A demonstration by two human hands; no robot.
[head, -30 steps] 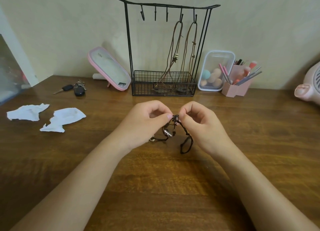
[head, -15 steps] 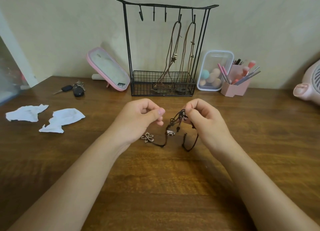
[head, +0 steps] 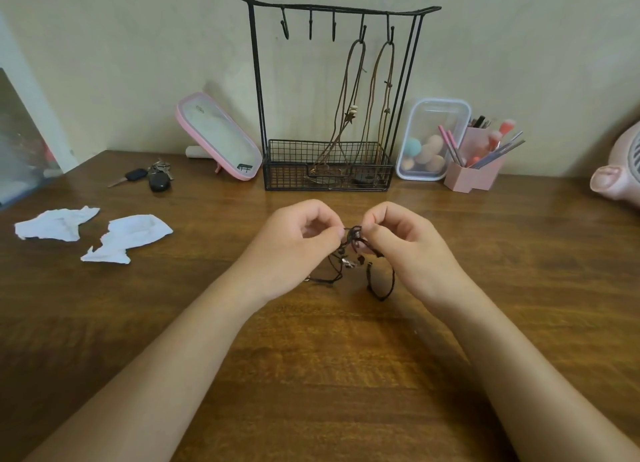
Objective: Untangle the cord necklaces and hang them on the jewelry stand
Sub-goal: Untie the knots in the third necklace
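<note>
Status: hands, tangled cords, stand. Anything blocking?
Left hand and right hand both pinch the dark cord necklace tangle. Two brown cord necklaces hang on the black wire jewelry stand; three hooks free. Path to stand unobstructed.

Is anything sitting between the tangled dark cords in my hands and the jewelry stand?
Nothing visible. Only bare table lies between the dark cords, pinched by the left hand and right hand, and the jewelry stand. Three left hooks are free; brown necklaces fill the two right ones.
</note>
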